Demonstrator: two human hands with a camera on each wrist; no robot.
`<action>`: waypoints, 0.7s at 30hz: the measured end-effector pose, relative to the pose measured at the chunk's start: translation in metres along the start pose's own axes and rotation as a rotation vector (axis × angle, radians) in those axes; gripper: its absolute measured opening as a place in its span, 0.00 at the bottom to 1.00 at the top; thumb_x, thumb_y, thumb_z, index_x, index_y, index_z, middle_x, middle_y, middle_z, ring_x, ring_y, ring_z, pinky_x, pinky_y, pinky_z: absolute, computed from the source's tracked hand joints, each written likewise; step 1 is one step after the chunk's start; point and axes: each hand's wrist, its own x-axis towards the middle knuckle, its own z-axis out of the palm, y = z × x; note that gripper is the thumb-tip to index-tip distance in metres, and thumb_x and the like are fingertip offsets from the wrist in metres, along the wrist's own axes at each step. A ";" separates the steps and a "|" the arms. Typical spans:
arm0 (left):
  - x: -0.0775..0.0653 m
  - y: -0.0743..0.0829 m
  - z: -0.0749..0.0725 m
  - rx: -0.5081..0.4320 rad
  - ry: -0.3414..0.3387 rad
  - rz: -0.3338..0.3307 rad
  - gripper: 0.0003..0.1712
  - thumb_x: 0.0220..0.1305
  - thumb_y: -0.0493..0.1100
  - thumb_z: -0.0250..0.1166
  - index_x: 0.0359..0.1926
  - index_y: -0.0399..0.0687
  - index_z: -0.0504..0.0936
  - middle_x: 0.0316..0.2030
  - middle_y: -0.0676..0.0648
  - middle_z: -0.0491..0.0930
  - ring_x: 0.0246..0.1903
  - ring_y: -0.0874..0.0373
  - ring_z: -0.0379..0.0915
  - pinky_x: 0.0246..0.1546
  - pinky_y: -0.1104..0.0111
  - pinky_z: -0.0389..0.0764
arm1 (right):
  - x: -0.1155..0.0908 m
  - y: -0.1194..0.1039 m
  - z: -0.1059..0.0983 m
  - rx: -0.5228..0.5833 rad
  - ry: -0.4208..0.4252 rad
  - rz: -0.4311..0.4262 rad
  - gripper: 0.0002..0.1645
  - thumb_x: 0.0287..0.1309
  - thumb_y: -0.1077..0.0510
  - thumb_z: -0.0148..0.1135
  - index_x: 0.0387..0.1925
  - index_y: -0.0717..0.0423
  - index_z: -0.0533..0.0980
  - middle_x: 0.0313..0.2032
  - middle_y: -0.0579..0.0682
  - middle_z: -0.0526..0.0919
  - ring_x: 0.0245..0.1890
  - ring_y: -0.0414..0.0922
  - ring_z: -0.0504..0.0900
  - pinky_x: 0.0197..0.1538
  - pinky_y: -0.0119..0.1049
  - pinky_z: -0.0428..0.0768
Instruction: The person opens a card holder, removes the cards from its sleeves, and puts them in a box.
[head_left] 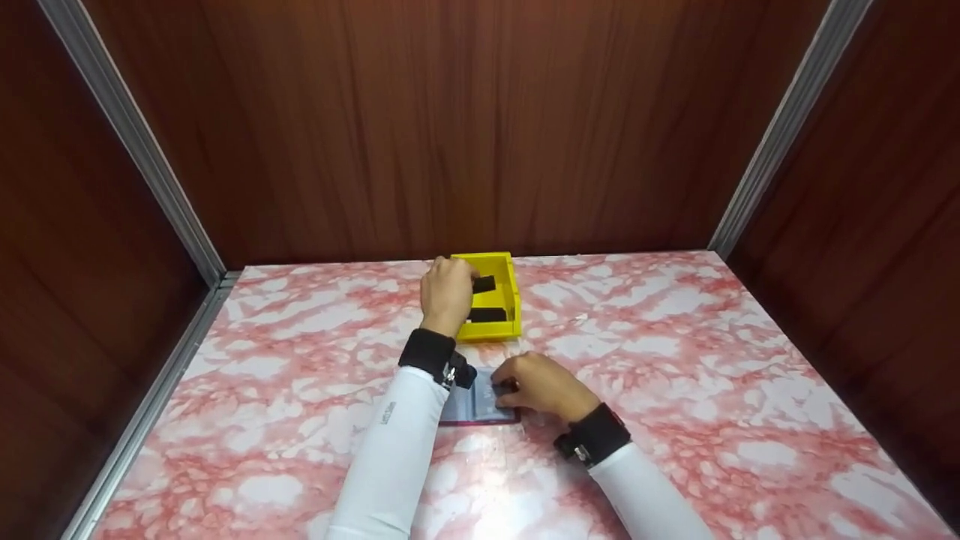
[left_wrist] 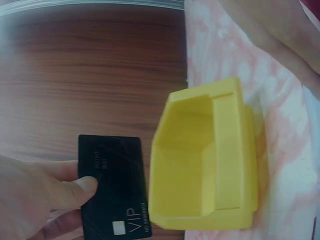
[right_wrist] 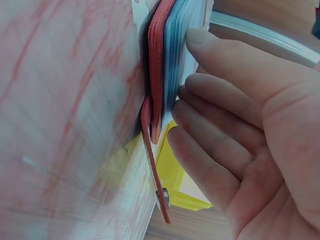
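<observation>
While the left hand (head_left: 448,296) pinches a black card (left_wrist: 122,175) between its thumb and fingers, the right hand (head_left: 544,386) is at an open wallet (head_left: 476,401) nearer the person. The card is up over the yellow bin (left_wrist: 185,155) in the head view; whether they touch, I cannot tell. It bears "VIP", a number and a small pale square. A dark strip (head_left: 487,315) lies along the bin's near side, too small to identify.

The wallet lies on the surface (head_left: 637,360), just in front of the bin, with a red cover (right_wrist: 156,65) and a stack of clear pages (right_wrist: 176,50). The right thumb touches the pages; the other fingers are loosely bent beside them, clamped on nothing visible. A strap (right_wrist: 152,160) with a metal snap (right_wrist: 164,198) sticks out from the cover. The two hands are apart. Behind the bin rises a brown wall (head_left: 465,127).
</observation>
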 end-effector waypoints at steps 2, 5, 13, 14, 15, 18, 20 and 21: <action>0.001 0.000 0.008 0.017 0.018 0.017 0.17 0.70 0.37 0.57 0.41 0.59 0.92 0.42 0.47 0.90 0.47 0.48 0.82 0.47 0.54 0.85 | 0.000 -0.001 0.000 -0.007 0.012 -0.011 0.18 0.54 0.50 0.76 0.47 0.47 0.87 0.41 0.44 0.90 0.37 0.39 0.83 0.48 0.38 0.85; 0.001 0.000 0.018 0.031 0.030 0.036 0.19 0.71 0.37 0.55 0.40 0.58 0.92 0.41 0.46 0.90 0.46 0.48 0.82 0.48 0.54 0.85 | 0.000 -0.002 0.000 -0.010 0.013 -0.019 0.18 0.55 0.50 0.76 0.47 0.48 0.87 0.41 0.44 0.90 0.37 0.40 0.82 0.48 0.39 0.85; 0.002 0.013 0.029 0.011 -0.004 0.066 0.17 0.71 0.37 0.56 0.43 0.56 0.92 0.42 0.45 0.90 0.44 0.45 0.86 0.46 0.53 0.86 | -0.001 0.000 -0.001 -0.002 0.000 -0.019 0.15 0.56 0.51 0.75 0.45 0.47 0.87 0.38 0.44 0.90 0.35 0.41 0.83 0.46 0.38 0.85; 0.002 0.014 0.031 0.007 -0.007 0.071 0.17 0.71 0.38 0.57 0.43 0.56 0.92 0.42 0.45 0.90 0.43 0.45 0.86 0.45 0.53 0.86 | -0.001 0.000 -0.001 0.003 0.001 -0.018 0.15 0.56 0.51 0.75 0.45 0.48 0.87 0.38 0.44 0.90 0.35 0.41 0.83 0.46 0.38 0.85; 0.002 0.015 0.032 0.004 -0.009 0.078 0.16 0.70 0.38 0.57 0.43 0.56 0.92 0.41 0.45 0.90 0.42 0.44 0.87 0.44 0.53 0.85 | -0.001 0.000 0.000 0.006 0.003 -0.017 0.14 0.56 0.51 0.75 0.45 0.48 0.87 0.38 0.45 0.90 0.35 0.42 0.84 0.46 0.38 0.85; 0.002 0.017 0.039 0.012 -0.029 0.095 0.15 0.70 0.38 0.58 0.41 0.55 0.92 0.40 0.44 0.90 0.40 0.43 0.87 0.41 0.51 0.85 | -0.001 -0.002 0.000 0.009 0.002 -0.016 0.13 0.56 0.51 0.75 0.44 0.47 0.88 0.37 0.44 0.90 0.34 0.42 0.84 0.45 0.36 0.84; 0.001 0.016 0.044 0.039 -0.045 0.104 0.15 0.69 0.37 0.58 0.39 0.53 0.92 0.39 0.43 0.90 0.38 0.43 0.87 0.40 0.51 0.85 | -0.001 -0.002 0.000 0.004 0.008 -0.022 0.13 0.55 0.51 0.75 0.44 0.47 0.88 0.37 0.44 0.90 0.33 0.40 0.83 0.44 0.35 0.84; 0.000 0.016 0.046 0.058 -0.053 0.108 0.15 0.69 0.36 0.58 0.39 0.52 0.91 0.38 0.43 0.90 0.37 0.43 0.87 0.39 0.51 0.85 | -0.001 -0.003 0.000 0.000 0.011 -0.029 0.13 0.55 0.51 0.75 0.43 0.47 0.88 0.37 0.44 0.90 0.33 0.39 0.83 0.43 0.34 0.84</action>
